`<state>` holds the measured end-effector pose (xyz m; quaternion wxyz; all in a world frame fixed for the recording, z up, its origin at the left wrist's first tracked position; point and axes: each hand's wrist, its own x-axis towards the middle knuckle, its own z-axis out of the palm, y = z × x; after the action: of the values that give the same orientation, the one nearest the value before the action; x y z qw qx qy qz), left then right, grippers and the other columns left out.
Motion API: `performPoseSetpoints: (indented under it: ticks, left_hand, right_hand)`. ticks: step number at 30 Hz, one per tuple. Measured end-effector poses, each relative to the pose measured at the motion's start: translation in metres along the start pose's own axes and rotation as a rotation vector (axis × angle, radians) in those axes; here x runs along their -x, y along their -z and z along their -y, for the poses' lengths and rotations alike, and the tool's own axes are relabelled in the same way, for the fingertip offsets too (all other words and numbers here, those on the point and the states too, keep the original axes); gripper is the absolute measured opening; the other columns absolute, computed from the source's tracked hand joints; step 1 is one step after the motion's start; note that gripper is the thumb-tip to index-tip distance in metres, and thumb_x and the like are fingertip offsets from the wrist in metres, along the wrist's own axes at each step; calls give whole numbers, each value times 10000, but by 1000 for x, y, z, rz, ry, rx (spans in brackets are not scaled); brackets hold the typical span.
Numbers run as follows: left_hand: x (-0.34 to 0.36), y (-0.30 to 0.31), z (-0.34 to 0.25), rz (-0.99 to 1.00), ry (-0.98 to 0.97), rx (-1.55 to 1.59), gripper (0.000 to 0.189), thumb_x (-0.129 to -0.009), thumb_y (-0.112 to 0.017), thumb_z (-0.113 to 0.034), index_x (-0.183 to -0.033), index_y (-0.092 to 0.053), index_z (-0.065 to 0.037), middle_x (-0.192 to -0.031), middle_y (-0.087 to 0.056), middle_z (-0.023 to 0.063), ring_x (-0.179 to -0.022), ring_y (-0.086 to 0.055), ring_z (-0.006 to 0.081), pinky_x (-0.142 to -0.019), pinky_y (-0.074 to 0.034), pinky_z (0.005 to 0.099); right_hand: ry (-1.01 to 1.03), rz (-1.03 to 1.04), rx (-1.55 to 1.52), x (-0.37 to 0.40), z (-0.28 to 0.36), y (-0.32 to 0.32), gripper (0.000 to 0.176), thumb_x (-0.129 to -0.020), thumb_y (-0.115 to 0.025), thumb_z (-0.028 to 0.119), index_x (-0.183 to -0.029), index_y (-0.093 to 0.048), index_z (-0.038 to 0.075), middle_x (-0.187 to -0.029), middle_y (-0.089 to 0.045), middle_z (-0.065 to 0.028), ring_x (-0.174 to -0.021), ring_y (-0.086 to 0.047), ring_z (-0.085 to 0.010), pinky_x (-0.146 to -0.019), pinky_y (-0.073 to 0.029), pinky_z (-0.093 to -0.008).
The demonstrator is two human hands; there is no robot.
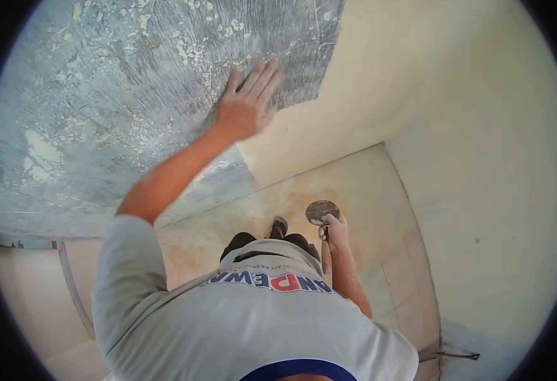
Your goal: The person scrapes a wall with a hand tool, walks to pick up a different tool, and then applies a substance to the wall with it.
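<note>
Scraped wall patch [113,95] fills upper left: grey-blue, rough, flecked with bits of cream coat. Smooth cream wall [481,159] to right, dusty tiled floor [367,184] below. Left hand [245,105] flat on patch near its edge, fingers spread, looks like feel-check step tbh. Right hand [334,230] hangs low by leg, fist closed round handle of round disc tool [321,211]. Next pass probably needs tool raised to boundary, firm even pressure.

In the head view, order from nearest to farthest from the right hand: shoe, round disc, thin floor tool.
1. Round disc: held in the right hand.
2. Shoe: just to its left.
3. Thin floor tool: lower right, by the wall.
</note>
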<state>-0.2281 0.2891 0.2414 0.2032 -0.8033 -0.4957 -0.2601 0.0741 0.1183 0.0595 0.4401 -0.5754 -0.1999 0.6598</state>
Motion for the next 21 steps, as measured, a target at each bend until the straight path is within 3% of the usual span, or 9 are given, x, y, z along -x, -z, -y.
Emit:
performPoseSetpoints:
  ticks: [2, 3, 7, 8, 9, 10, 14, 19, 21]
  left_hand:
    - [17, -53, 32, 130, -428, -531, 752, -844, -616, -235, -1527, -336, -90, -1599, -308, 66, -1473, -284, 233, -1210, -186, 473]
    - [38, -74, 32, 229, -345, -25, 765, -828, -572, -147, -1538, -300, -66, -1595, -317, 58, -1452, -323, 224, -1198, -243, 442]
    - [171, -221, 20, 372, -93, 68, 658, -791, -618, -255, -1427, -502, -134, -1452, -510, 88, -1400, -403, 293, -1180, -291, 434]
    - [150, -135, 10, 1026, -445, 219, 543, -829, -595, -409, -1282, -647, -116, -1366, -589, 118, -1383, -419, 312, -1161, -293, 506]
    - [196, -209, -29, 1285, 1, -7, 392, -863, -570, -518, -1056, -763, -237, -1281, -660, 17, -1278, -519, 329, -1069, -278, 672]
    - [214, -219, -42, 1457, 49, 177, 436, -893, -543, -510, -1020, -766, -157, -1191, -697, 92, -1127, -630, 328, -941, -435, 613]
    - [347, -231, -126, 979, 160, 1146, 458, -941, -550, -422, -1077, -682, -4, -985, -710, 208, -861, -682, 279, -803, -521, 426]
    - [373, -131, -204, 1113, 705, 1441, 443, -969, -556, -423, -1212, -645, -65, -1081, -696, 103, -1023, -632, 236, -900, -466, 331]
    - [362, -112, -211, 1083, 982, 1621, 502, -963, -559, -473, -1276, -593, -82, -1174, -657, 89, -1087, -611, 239, -928, -456, 361]
  right_hand:
    - [81, -68, -24, 12, 7, 3, 154, -838, -531, 35, -980, -567, -11, -686, -587, -82, -399, -503, -155, -346, -348, -277]
    - [98, -63, -19, 17, 11, 7, 154, -838, -531, 35, -980, -567, -11, -686, -587, -82, -399, -503, -155, -346, -348, -277]
    - [202, -162, -72, 54, 0, 35, 155, -854, -534, 62, -996, -566, 10, -683, -587, -72, -392, -498, -150, -352, -368, -268]
    - [218, -169, -92, 70, -1, 40, 149, -859, -536, 74, -995, -566, 20, -683, -585, -70, -392, -498, -149, -355, -378, -267]
    - [216, -192, -92, 81, -10, 53, 156, -866, -541, 90, -1008, -565, 31, -710, -600, -72, -400, -510, -150, -362, -396, -266]
    - [186, -218, -93, 93, -18, 63, 163, -867, -545, 93, -1016, -562, 30, -729, -611, -78, -405, -518, -154, -364, -402, -268]
    - [64, -230, 6, 127, -41, 93, 165, -872, -569, 68, -1031, -554, 30, -790, -640, -103, -439, -554, -168, -383, -438, -286]
    - [86, -65, 232, 124, -46, 88, 222, -895, -582, 44, -1115, -566, 15, -870, -666, -115, -522, -596, -174, -398, -456, -290]
    - [161, -8, 319, 117, -27, 52, 242, -920, -586, 57, -1154, -567, -3, -999, -661, -113, -812, -643, -177, -661, -525, -302]
